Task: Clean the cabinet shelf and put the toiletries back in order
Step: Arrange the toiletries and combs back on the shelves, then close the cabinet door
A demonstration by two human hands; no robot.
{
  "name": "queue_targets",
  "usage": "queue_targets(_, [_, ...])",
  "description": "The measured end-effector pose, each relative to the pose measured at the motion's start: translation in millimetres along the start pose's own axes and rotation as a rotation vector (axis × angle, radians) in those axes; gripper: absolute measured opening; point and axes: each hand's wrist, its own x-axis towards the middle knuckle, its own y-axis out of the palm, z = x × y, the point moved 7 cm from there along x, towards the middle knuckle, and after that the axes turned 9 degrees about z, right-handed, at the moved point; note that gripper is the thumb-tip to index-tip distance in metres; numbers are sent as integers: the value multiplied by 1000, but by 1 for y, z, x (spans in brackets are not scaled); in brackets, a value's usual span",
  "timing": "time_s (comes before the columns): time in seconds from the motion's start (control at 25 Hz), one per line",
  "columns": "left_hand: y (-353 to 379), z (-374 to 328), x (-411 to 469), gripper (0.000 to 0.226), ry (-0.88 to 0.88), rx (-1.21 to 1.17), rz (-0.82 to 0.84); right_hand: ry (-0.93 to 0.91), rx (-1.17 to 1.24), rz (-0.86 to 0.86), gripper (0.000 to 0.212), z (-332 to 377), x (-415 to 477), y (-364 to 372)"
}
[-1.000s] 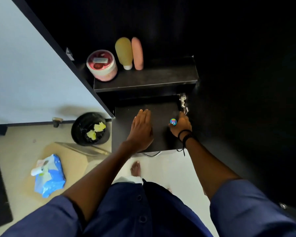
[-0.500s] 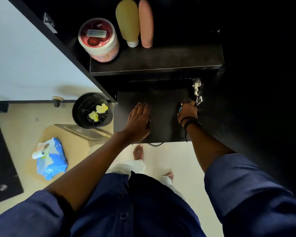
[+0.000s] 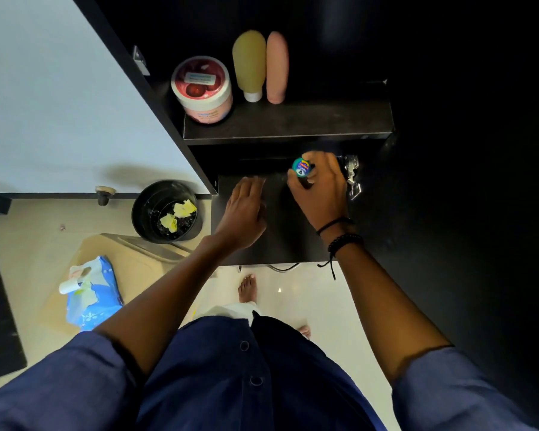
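Small round jar [image 3: 302, 167]: teal lid with a blue, red and yellow label facing the camera. It sits at the back right of the lower shelf [image 3: 280, 241], just under the front edge of the upper shelf [image 3: 308, 119]. Whether its base touches the lower shelf cannot be told.

Right hand [image 3: 319, 189]: fingers and thumb curled round the jar, gripping it by the sides and covering most of the body. Dark cord and bead bracelets [image 3: 343, 236] on the wrist. Just right of the hand is a metal hinge [image 3: 352, 177] on the cabinet's dark side.

Left hand [image 3: 245, 213]: holds nothing. Palm down, fingers straight and together, over the left half of the lower shelf and near the right hand but apart from it. Contact with the surface cannot be confirmed.

Upper shelf, left to right:
- pink tub [image 3: 202, 88], upright, red lid with a pale label, at the left end near the front edge
- yellow bottle [image 3: 249, 65], white cap toward the front
- pink bottle [image 3: 277, 66], touching or just beside the yellow one

Outside the cabinet, to the left: white wall [image 3: 59, 88] and pale floor [image 3: 38, 244]. A black bin [image 3: 165, 211] stands close to the cabinet corner, with yellow scraps [image 3: 178, 214] inside. Further left and nearer the person, a blue wipes pack [image 3: 92, 292] lies on the floor. One bare foot [image 3: 248, 287] shows below the lower shelf's front edge. The person wears dark blue clothing [image 3: 246, 368].
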Motion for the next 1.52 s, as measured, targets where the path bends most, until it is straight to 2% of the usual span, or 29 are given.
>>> queue_targets(0.16, [-18, -1, 1, 52, 21, -11, -59, -89, 61, -94, 27, 42, 23, -35])
queue_targets(0.4, [-29, -8, -2, 51, 62, -36, -78, 89, -122, 53, 37, 45, 71, -27])
queue_targets(0.56, [-33, -3, 0, 53, 82, -36, -55, 155, -133, 63, 43, 44, 77, -22])
queue_targets(0.68, [-38, 0, 2, 54, 93, -42, -43, 157, -57, -20, 48, 44, 67, -26])
queue_targets(0.84, [-41, 1, -3, 55, 146, -26, -35, 148, 11, -235, 38, 45, 17, -37])
queue_targets(0.92, [-42, -2, -10, 55, 158, -21, -33, 178, 21, -249, 34, 42, -17, -32])
queue_targets(1.08, [-37, -21, -36, 56, 210, -6, -36, 373, 78, -221, 34, 14, -80, -26])
queue_targets(1.36, [-2, -98, -122, 60, 375, -43, 3, 935, 480, -225, 53, -55, -222, -33])
queue_targets(1.44, [13, -114, -150, 62, 396, -51, 51, 1089, 595, -274, 54, -69, -267, -39])
queue_targets(1.52, [25, -125, -177, 62, 409, -39, 94, 1195, 723, -395, 56, -80, -308, -50])
